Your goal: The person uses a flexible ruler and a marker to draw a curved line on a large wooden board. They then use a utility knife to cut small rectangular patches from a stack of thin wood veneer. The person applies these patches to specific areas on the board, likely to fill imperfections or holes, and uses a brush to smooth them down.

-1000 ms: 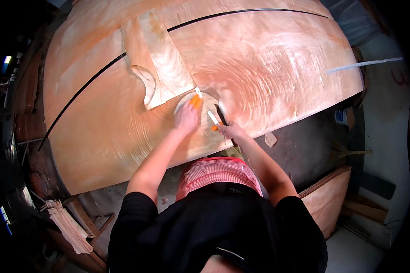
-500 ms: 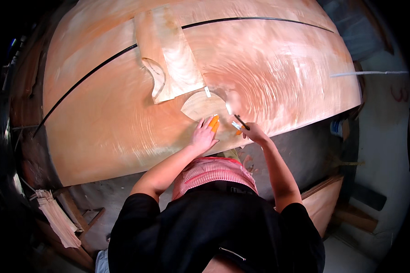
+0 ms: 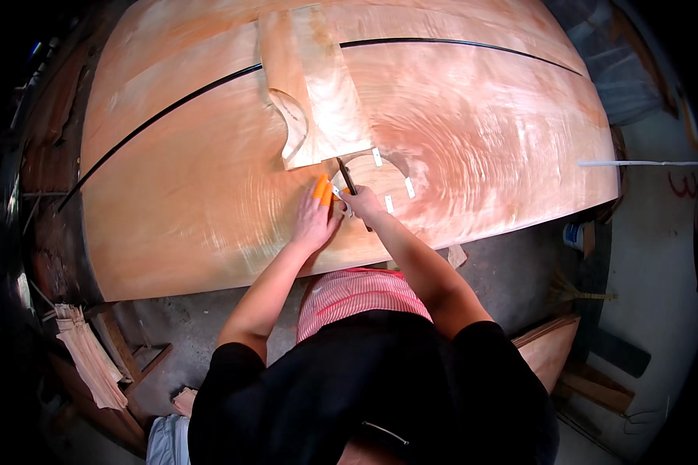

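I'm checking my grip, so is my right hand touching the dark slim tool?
Touching. The head view shows the right hand closed around the dark slim tool, whose ends show above and below the hand.

Woodworking workshop: one broad wood sheet (image 3: 186, 209) lay spread out; thin wood strips (image 3: 91, 360) and stacked panels (image 3: 552, 353) flanked it.

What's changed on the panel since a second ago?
The left hand moved from beside the top white strip to the left edge of the patch; the right hand moved left toward it. A right-edge strip and a lower-edge strip now show. The right hand still holds the dark tool; the top white strip and notched board look unmoved.
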The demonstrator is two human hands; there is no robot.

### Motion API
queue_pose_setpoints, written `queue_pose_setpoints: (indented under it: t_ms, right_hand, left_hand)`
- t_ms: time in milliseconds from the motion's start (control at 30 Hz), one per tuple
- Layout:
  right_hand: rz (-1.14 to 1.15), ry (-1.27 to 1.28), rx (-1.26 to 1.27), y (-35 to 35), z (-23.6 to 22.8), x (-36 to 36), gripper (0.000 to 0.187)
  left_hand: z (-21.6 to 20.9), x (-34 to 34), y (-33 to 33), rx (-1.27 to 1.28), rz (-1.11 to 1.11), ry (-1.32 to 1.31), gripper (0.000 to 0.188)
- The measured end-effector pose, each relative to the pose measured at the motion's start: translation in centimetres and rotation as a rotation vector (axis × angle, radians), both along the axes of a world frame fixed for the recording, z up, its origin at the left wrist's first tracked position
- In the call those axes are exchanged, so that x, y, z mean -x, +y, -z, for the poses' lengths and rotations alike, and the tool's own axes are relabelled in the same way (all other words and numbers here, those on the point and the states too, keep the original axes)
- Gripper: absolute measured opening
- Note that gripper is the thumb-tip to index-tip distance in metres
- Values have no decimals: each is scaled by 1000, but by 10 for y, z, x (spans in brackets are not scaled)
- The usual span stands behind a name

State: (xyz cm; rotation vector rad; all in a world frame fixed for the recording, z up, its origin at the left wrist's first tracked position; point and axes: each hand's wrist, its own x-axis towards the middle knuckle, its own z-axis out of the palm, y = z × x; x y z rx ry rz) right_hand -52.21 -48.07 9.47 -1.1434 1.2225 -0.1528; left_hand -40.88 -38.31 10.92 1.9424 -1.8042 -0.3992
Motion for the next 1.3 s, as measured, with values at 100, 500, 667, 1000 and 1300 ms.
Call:
queue_pose_setpoints:
  t_ms: [100,500,667,1000,1300]
  right_hand:
    - [-29,67,61,2,6,-1,20]
    - [-668,493,708,-29,4,31,19]
    - [-326,203,367,-48,-23,97,20]
    - [572,5,-189,122,-9,260,27]
    - [959,-196,-307,215,-20,281,16]
  left_hand:
    - [-2,6,-1,-77,39,-108,69]
    - [-6,9,-4,-73,27,-188,69]
    - [-7,7,-1,11,13,-211,64]
    - [55,-103,-98,303,-847,636,48]
    - [47,-89,-135,-8,-677,1390,36]
